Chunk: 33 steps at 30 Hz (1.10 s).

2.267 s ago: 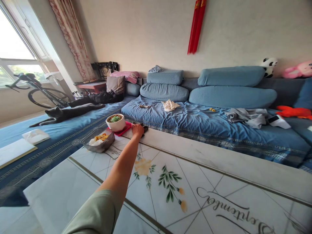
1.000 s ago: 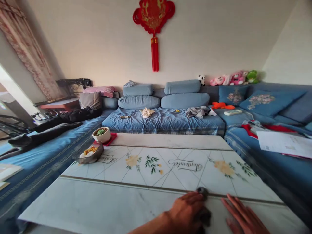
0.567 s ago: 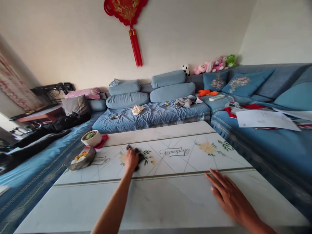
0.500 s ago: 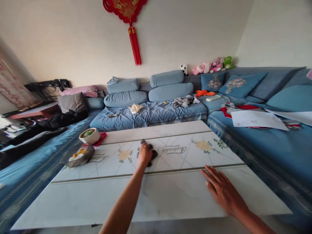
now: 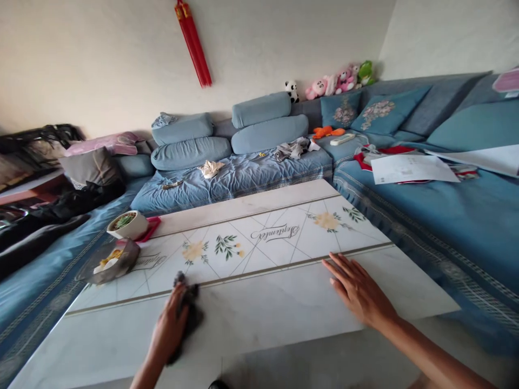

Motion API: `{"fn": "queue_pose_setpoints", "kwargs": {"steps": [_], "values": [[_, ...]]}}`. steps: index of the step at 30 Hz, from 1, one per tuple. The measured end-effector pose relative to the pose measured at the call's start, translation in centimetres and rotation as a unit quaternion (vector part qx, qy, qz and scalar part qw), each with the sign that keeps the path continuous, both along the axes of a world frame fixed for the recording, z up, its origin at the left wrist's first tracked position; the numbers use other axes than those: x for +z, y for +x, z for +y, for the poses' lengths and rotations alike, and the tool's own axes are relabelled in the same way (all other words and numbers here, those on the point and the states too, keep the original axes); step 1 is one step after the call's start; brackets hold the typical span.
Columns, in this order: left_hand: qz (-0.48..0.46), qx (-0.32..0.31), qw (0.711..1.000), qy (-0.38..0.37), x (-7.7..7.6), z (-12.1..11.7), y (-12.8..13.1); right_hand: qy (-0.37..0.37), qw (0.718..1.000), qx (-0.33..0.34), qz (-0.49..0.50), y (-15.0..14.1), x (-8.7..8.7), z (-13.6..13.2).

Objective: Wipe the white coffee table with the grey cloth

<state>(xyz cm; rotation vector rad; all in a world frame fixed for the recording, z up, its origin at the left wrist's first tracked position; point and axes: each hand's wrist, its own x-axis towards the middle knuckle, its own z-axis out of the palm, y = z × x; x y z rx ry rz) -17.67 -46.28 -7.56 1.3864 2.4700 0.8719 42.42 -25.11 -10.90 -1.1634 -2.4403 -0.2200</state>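
My left hand (image 5: 168, 327) presses a dark cloth (image 5: 190, 308) against the marble-patterned table top (image 5: 284, 308), near its front edge on the left side. Its fingers are curled over the cloth. My right hand (image 5: 357, 289) lies flat on the table to the right, fingers stretched and spread, with nothing in it. The table's middle band carries flower prints and script lettering (image 5: 273, 233).
A white bowl with a green plant (image 5: 126, 223) on a red tray (image 5: 149, 229) and a glass dish with food (image 5: 107, 260) stand at the table's far left. A blue sofa (image 5: 425, 216) wraps around the table, strewn with cushions, papers (image 5: 409, 168) and clothes.
My left hand has dragged the cloth from the table's middle back toward me and to the left. My right hand stays flat on the table. The view has tilted.
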Motion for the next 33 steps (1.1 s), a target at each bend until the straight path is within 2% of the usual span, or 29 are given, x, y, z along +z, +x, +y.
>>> {"fn": "queue_pose_setpoints", "kwargs": {"steps": [1, 2, 3, 4, 5, 7, 9, 11, 12, 13, 14, 15, 16, 18, 19, 20, 22, 23, 25, 27, 29, 31, 33], "values": [[0.011, 0.051, 0.999, -0.006, 1.3, 2.5, -1.0, 0.001, 1.000, -0.002, 0.000, -0.1, 0.2, 0.0], [0.020, 0.082, 0.996, -0.020, 2.7, 5.5, -0.7, 0.004, 1.000, -0.004, -0.001, -0.2, 0.3, 0.0], [0.026, 0.088, 0.995, -0.036, 4.1, 9.0, 0.9, 0.011, 1.000, -0.005, -0.004, -0.2, 0.4, 0.0], [0.028, 0.071, 0.996, -0.053, 5.4, 12.6, 3.4, 0.019, 1.000, -0.006, -0.007, -0.3, 0.5, 0.0], [0.027, 0.028, 0.997, -0.068, 6.6, 15.9, 6.8, 0.028, 1.000, -0.004, -0.011, -0.3, 0.6, 0.1], [0.017, -0.075, 0.995, -0.070, 7.9, 21.1, 14.8, 0.042, 0.999, 0.000, -0.019, -0.2, 0.7, 0.2], [0.003, -0.181, 0.982, -0.061, 7.8, 23.0, 22.8, 0.047, 0.999, 0.006, -0.025, 0.0, 0.5, 0.3], [-0.009, -0.287, 0.956, -0.059, 6.4, 21.2, 28.4, 0.043, 0.999, 0.012, -0.026, 0.2, 0.3, 0.5], [-0.016, -0.343, 0.938, -0.055, 5.3, 19.1, 29.8, 0.039, 0.999, 0.015, -0.024, 0.3, 0.2, 0.5], [-0.023, -0.394, 0.918, -0.050, 4.1, 16.5, 30.2, 0.036, 0.999, 0.018, -0.020, 0.4, 0.0, 0.5], [-0.032, -0.432, 0.900, -0.046, 2.9, 13.5, 29.4, 0.034, 0.999, 0.020, -0.013, 0.4, -0.1, 0.5], [-0.040, -0.452, 0.890, -0.042, 1.8, 10.5, 27.5, 0.032, 0.999, 0.021, -0.006, 0.4, -0.2, 0.5], [-0.044, -0.446, 0.893, -0.039, 0.9, 7.7, 24.8, 0.033, 0.999, 0.024, 0.002, 0.4, -0.2, 0.4], [-0.032, -0.364, 0.930, -0.038, 0.3, 4.0, 17.8, 0.038, 0.999, 0.028, 0.016, 0.3, -0.2, 0.3], [-0.015, -0.305, 0.951, -0.037, 0.5, 3.4, 14.3, 0.040, 0.999, 0.029, 0.022, 0.2, -0.2, 0.2], [0.005, -0.246, 0.969, -0.036, 1.0, 3.8, 11.3, 0.040, 0.998, 0.029, 0.027, 0.2, -0.1, 0.2], [0.043, -0.150, 0.987, -0.040, 2.5, 7.3, 7.7, 0.035, 0.998, 0.028, 0.032, 0.1, 0.1, 0.2], [0.054, -0.124, 0.990, -0.044, 3.2, 10.0, 7.3, 0.034, 0.999, 0.026, 0.032, 0.1, 0.1, 0.2], [0.060, -0.122, 0.990, -0.048, 4.4, 16.3, 9.5, 0.039, 0.999, 0.026, 0.026, 0.1, 0.1, 0.2], [0.049, -0.177, 0.982, -0.042, 5.1, 21.9, 14.7, 0.051, 0.998, 0.026, 0.012, 0.3, 0.0, 0.4], [0.034, -0.255, 0.966, -0.030, 5.3, 25.1, 20.9, 0.059, 0.998, 0.026, -0.004, 0.5, 0.0, 0.5], [0.020, -0.333, 0.942, -0.023, 5.0, 24.9, 26.1, 0.065, 0.997, 0.030, -0.016, 0.6, 0.0, 0.6], [0.005, -0.410, 0.912, -0.018, 4.0, 21.4, 28.7, 0.074, 0.996, 0.035, -0.019, 0.7, 0.1, 0.6]]}}
